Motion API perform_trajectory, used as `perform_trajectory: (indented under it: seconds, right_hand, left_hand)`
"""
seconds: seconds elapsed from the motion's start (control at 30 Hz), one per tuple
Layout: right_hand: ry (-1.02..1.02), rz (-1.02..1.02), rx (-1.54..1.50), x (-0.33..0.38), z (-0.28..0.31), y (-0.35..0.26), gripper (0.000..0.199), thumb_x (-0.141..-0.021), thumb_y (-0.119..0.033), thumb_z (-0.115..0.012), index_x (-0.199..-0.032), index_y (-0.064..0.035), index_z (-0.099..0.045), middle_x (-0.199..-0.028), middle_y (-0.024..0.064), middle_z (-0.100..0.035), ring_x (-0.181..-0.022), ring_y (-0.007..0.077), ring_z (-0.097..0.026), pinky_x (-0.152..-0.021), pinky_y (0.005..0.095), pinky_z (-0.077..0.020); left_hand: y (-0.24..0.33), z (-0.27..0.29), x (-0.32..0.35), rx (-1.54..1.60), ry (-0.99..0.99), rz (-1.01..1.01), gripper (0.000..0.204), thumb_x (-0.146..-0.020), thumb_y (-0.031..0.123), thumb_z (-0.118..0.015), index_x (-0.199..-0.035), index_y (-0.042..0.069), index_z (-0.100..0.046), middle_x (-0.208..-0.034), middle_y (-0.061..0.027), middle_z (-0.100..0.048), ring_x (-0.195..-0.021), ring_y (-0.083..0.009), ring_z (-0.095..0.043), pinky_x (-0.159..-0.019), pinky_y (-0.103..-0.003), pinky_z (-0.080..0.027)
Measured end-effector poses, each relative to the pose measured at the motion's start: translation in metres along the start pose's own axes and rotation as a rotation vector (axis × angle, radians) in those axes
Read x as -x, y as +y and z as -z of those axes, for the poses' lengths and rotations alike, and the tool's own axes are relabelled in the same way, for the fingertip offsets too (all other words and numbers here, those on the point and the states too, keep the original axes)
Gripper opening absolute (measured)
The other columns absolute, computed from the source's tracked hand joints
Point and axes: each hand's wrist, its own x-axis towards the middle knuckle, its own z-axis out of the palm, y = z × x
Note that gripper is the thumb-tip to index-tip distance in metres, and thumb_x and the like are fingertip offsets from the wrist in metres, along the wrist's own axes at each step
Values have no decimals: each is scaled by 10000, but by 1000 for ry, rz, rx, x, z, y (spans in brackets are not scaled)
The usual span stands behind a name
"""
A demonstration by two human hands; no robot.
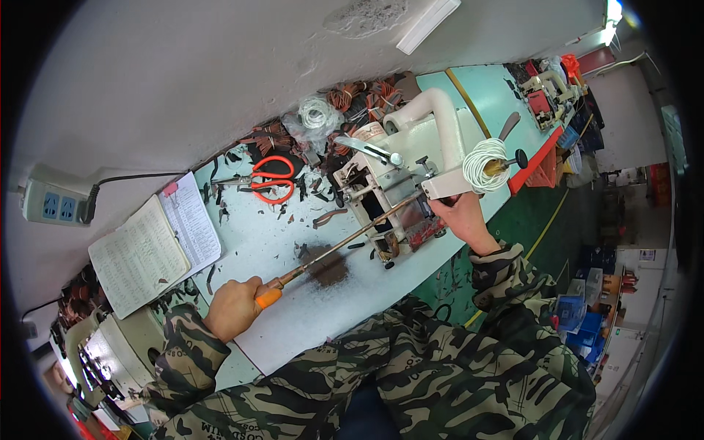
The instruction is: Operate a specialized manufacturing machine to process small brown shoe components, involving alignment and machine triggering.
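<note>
My left hand (233, 309) is closed on one end of a long, thin brown strip (345, 242). Something orange (269, 298), perhaps a finger cover, shows at its fingertips. The strip is drawn straight up to the right into a cream bench machine (427, 139), which looks like a leather skiving machine. Beside the machine's front is my right hand (468, 222), where the strip goes in; its fingertips are partly hidden under the machine's arm. A coil of white cord (484, 167) hangs on the machine's right end.
Red-handled scissors (273, 180) lie among dark scraps on the pale table (293, 334). An open notebook (139, 253) and a printed sheet (194, 220) rest at left. Bundled brown strips (341, 97) line the wall. Another machine (110, 352) stands lower left; blue bins (583, 337) are at right.
</note>
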Motion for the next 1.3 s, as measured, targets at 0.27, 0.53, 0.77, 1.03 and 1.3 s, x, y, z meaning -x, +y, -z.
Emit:
perform_trajectory:
  seconds: [0.27,0.53,0.77,1.03,1.3]
  right_hand:
    - [-80,-91,30,1,5,-5,206,-790,-143,-684,-841,46,-621,-649,67,-632,-495,122,-596,-432,283,-450]
    - [-15,-17,118,17,21,-16,242,-814,-173,-696,-898,48,-643,-610,96,-642,-525,122,-616,-516,280,-484]
    - [22,20,111,14,21,-2,258,-830,-180,-685,-837,74,-637,-644,98,-651,-542,132,-632,-524,273,-487]
    - [99,-32,239,17,5,-15,252,-813,-183,-702,-811,62,-644,-622,96,-643,-515,134,-615,-507,275,-477]
    - [181,-161,343,20,-5,-27,255,-808,-179,-709,-755,57,-625,-585,79,-626,-485,116,-589,-461,259,-453]
  left_hand:
    - [-2,-10,6,38,142,-72,417,-877,417,-606,-790,9,-617,-618,-217,-593,-581,-403,-594,-547,-459,-471]
    - [-4,-53,34,293,214,-175,381,-867,367,-644,-846,-11,-601,-602,-228,-564,-537,-404,-578,-510,-447,-462]
    - [-43,-40,56,515,43,24,344,-866,263,-658,-756,-46,-555,-528,-132,-450,-451,-163,-475,-455,-335,-387]
    - [-66,-53,29,922,408,139,340,-889,239,-652,-716,-19,-513,-504,-57,-439,-418,-88,-417,-408,-278,-328]
    - [-75,-12,-73,438,659,10,343,-852,262,-686,-719,4,-502,-564,-154,-526,-448,-319,-502,-446,-383,-383]
